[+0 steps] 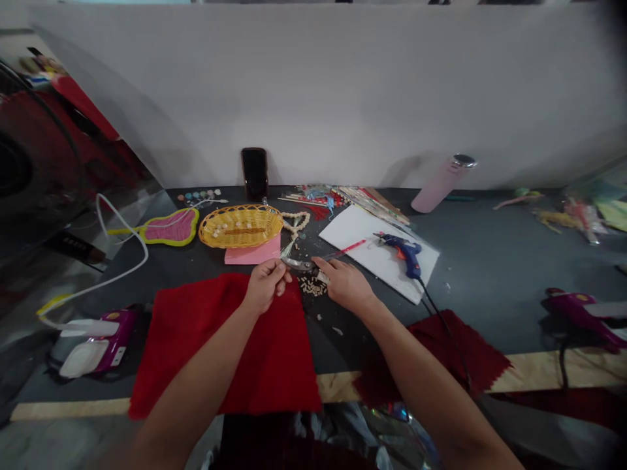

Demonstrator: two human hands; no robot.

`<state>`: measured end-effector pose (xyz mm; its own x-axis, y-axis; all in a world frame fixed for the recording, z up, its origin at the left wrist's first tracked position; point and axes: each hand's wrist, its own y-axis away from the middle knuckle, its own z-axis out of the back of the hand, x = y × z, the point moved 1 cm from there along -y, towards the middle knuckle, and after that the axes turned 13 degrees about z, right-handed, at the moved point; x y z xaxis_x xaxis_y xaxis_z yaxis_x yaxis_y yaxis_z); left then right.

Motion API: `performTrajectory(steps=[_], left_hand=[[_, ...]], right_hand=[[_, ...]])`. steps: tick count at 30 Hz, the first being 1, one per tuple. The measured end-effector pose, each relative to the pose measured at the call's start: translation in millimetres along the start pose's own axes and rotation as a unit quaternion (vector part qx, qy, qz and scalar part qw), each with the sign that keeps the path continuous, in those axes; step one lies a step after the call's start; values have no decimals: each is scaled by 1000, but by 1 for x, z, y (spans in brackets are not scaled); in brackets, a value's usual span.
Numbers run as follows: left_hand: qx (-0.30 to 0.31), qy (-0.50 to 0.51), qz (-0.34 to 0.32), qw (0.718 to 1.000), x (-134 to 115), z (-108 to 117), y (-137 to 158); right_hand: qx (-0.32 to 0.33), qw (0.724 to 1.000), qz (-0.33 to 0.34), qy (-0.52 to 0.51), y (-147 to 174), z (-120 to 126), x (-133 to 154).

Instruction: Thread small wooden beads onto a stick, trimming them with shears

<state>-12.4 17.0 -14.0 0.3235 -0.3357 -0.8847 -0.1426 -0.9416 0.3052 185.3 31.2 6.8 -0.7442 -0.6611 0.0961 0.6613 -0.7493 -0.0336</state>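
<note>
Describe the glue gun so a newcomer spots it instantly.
On the dark table, find the white board beyond and to the right of the person's right hand. The glue gun lies on that board, a black cord trailing from its handle. Its blue body and orange-red trigger set it apart from the thin red stick to its left.

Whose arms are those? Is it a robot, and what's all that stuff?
No robot here! These are a person's own bare hands, seen by a camera worn on the head, looking forward and down. So the arms come up from the bottom. The right hand holds a small metal tool; the left hand pinches near its tip, though I can't tell on what. On the dark table are small pale pieces, a red cloth, a yellow basket and a blue glue gun.
</note>
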Motion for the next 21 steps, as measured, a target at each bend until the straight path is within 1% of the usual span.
performTrajectory(steps=[4, 8, 12, 16, 21], left_hand=[[-11, -22, -16, 1000, 0, -2, -1], [-12, -30, -1, 999, -3, -2, 1], [12, -7, 35, 999, -7, -3, 5], [48, 17, 71, 996, -9, -1, 7], [84, 34, 101, 991, -7, 5, 7]], right_hand=[[-14, 1000, -1, 1, 0, 1, -2], [-25, 1000, 10, -3, 1, 3, -3], [-13, 1000, 20, -15, 2, 4, -4], [-17, 999, 35, -29, 2, 4, -4], [-7, 998, 49, -36, 1, 3, -5]])
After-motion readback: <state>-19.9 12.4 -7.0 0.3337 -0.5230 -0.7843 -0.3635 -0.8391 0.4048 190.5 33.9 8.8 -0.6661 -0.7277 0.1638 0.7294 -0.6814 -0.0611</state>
